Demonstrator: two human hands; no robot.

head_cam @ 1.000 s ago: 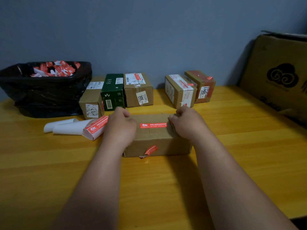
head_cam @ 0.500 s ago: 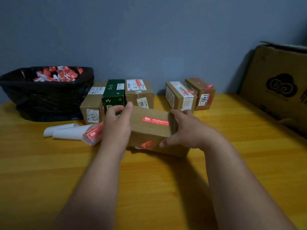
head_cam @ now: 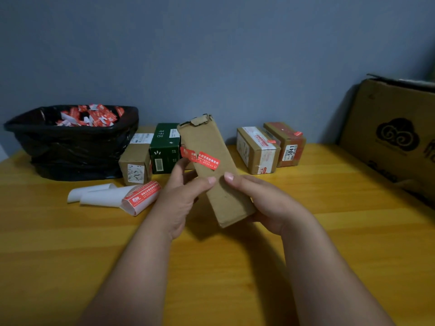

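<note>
Above the wooden table (head_cam: 353, 231), both hands (left hand (head_cam: 181, 198), right hand (head_cam: 266, 203)) around a tilted cardboard box (head_cam: 211, 165)

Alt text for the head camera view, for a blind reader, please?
The left hand and right hand hold a brown cardboard box tilted above a wooden table, red sticker across it. Small parcels and a black bag stand behind.

Left hand (head_cam: 180, 198) and right hand (head_cam: 270, 204) bare; forearms (head_cam: 131, 267) bare right to the near edge; thumbnails (head_cam: 228, 176) short and plain.
</note>
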